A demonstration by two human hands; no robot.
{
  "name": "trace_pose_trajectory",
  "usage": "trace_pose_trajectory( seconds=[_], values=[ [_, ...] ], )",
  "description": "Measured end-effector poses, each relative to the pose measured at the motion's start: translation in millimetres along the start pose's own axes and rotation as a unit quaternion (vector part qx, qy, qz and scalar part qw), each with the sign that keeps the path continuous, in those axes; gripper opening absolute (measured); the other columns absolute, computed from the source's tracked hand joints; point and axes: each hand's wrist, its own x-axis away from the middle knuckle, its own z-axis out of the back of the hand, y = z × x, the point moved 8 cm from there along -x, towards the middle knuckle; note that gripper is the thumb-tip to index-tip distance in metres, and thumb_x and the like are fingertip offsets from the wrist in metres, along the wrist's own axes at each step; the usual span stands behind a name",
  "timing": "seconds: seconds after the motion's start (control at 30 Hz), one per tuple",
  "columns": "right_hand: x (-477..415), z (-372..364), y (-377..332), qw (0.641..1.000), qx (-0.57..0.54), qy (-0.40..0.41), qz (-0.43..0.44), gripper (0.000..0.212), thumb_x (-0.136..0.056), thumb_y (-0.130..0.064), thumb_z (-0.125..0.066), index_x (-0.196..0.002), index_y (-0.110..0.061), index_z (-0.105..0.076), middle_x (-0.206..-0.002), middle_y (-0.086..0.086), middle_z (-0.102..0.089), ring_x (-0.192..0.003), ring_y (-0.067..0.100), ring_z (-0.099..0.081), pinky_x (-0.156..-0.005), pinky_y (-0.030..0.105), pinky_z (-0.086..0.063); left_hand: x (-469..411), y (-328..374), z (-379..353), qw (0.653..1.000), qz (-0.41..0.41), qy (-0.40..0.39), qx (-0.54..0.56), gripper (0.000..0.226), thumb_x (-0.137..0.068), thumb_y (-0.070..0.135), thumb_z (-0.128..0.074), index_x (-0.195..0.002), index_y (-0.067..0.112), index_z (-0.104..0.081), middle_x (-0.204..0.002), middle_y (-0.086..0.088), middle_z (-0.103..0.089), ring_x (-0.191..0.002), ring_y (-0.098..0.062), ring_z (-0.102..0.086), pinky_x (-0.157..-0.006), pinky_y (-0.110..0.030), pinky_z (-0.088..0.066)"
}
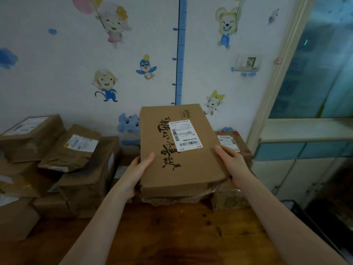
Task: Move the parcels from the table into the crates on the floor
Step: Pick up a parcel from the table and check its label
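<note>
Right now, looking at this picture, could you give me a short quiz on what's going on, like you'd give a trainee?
1. True or false: the left hand and the right hand both hold the flat parcel.
2. Its white label is: A) on the top face, B) on a side edge, C) torn off.
3. Fill in: the piled parcels lie on the person's ___ side.
Key: 1 true; 2 A; 3 left.

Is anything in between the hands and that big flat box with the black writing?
No. The left hand and the right hand each grip the flat box by a side, and nothing visible is between them. The box is above another parcel on the table.
</note>
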Motion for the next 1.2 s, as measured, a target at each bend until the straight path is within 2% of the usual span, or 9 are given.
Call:
trace_pose_trajectory(
  seconds=[0.1,0.2,0.33,0.53,0.7,0.8,0.9,1.03,1.2],
  values=[
    [4,21,5,1.0,-0.015,0.013,-0.011,0.045,-0.09,-0.037,-0.061,-0.131,-0.02,-0.054,-0.109,-0.002,-0.058,-0.097,0.018,-0.056,-0.091,0.039,-0.048,4,0,-18,1.0,-0.006,-0.002,-0.005,0.074,-0.081,0.049,-0.064,-0.143,0.02,-0.035,-0.121,-0.005,-0.057,-0.104,-0.023,-0.056,-0.084,-0.039,-0.045],
    [7,47,8,0.999,-0.015,0.027,-0.023,0.045,-0.09,-0.039,-0.06,-0.132,-0.021,-0.053,-0.112,0.002,-0.057,-0.1,0.021,-0.055,-0.087,0.041,-0.05,8,-2,-41,1.0,-0.019,-0.001,-0.013,0.074,-0.08,0.05,-0.065,-0.143,0.021,-0.036,-0.122,-0.005,-0.058,-0.105,-0.023,-0.056,-0.085,-0.039,-0.045],
    [10,98,11,0.999,-0.012,0.033,-0.023,0.044,-0.092,-0.038,-0.058,-0.132,-0.02,-0.052,-0.114,0.003,-0.056,-0.093,0.018,-0.054,-0.064,0.029,-0.044,23,-14,-92,1.0,-0.024,0.008,-0.004,0.069,-0.085,0.046,-0.063,-0.144,0.019,-0.036,-0.113,-0.004,-0.059,-0.09,-0.018,-0.058,-0.064,-0.031,-0.044],
    [13,192,22,0.999,0.0,0.034,-0.021,0.044,-0.093,-0.039,-0.056,-0.131,-0.018,-0.053,-0.121,0.005,-0.058,-0.107,0.022,-0.055,-0.085,0.035,-0.046,48,-38,-181,0.999,-0.031,0.007,0.015,0.065,-0.086,0.042,-0.063,-0.142,0.02,-0.039,-0.104,-0.001,-0.06,-0.09,-0.017,-0.058,-0.065,-0.03,-0.044],
    [16,267,32,0.998,0.009,0.054,-0.022,0.04,-0.094,-0.037,-0.055,-0.129,-0.017,-0.055,-0.117,0.004,-0.059,-0.104,0.021,-0.055,-0.084,0.034,-0.044,64,-60,-251,0.999,-0.026,-0.008,0.026,0.058,-0.086,0.04,-0.063,-0.136,0.017,-0.045,-0.106,-0.002,-0.062,-0.091,-0.017,-0.059,-0.065,-0.03,-0.045],
    [18,306,41,0.997,0.008,0.069,-0.025,0.038,-0.093,-0.037,-0.056,-0.125,-0.016,-0.058,-0.111,0.002,-0.061,-0.099,0.019,-0.056,-0.083,0.033,-0.045,66,-72,-288,0.999,-0.017,-0.016,0.022,0.063,-0.084,0.042,-0.065,-0.138,0.018,-0.044,-0.115,-0.004,-0.062,-0.094,-0.018,-0.059,-0.065,-0.03,-0.045],
    [17,347,52,0.995,0.003,0.091,-0.033,0.034,-0.093,-0.037,-0.057,-0.122,-0.018,-0.059,-0.101,-0.002,-0.061,-0.092,0.015,-0.057,-0.082,0.032,-0.046,64,-83,-325,0.999,-0.009,-0.032,0.013,0.065,-0.083,0.043,-0.066,-0.139,0.019,-0.044,-0.12,-0.005,-0.06,-0.1,-0.021,-0.059,-0.075,-0.033,-0.047],
    [6,393,69,0.991,-0.006,0.121,-0.053,0.028,-0.091,-0.04,-0.059,-0.114,-0.024,-0.062,-0.111,0.002,-0.064,-0.101,0.02,-0.06,-0.092,0.039,-0.05,49,-93,-372,0.998,-0.002,-0.056,-0.003,0.066,-0.081,0.043,-0.068,-0.139,0.019,-0.044,-0.122,-0.005,-0.061,-0.105,-0.023,-0.059,-0.084,-0.038,-0.048],
    [-21,436,87,0.987,-0.009,0.141,-0.075,0.013,-0.091,-0.042,-0.058,-0.098,-0.031,-0.059,-0.101,-0.003,-0.064,-0.1,0.021,-0.06,-0.093,0.039,-0.05,23,-107,-424,0.997,0.018,-0.08,-0.013,0.066,-0.083,0.043,-0.066,-0.139,0.019,-0.044,-0.124,-0.006,-0.06,-0.107,-0.023,-0.058,-0.083,-0.035,-0.047]
  ],
)
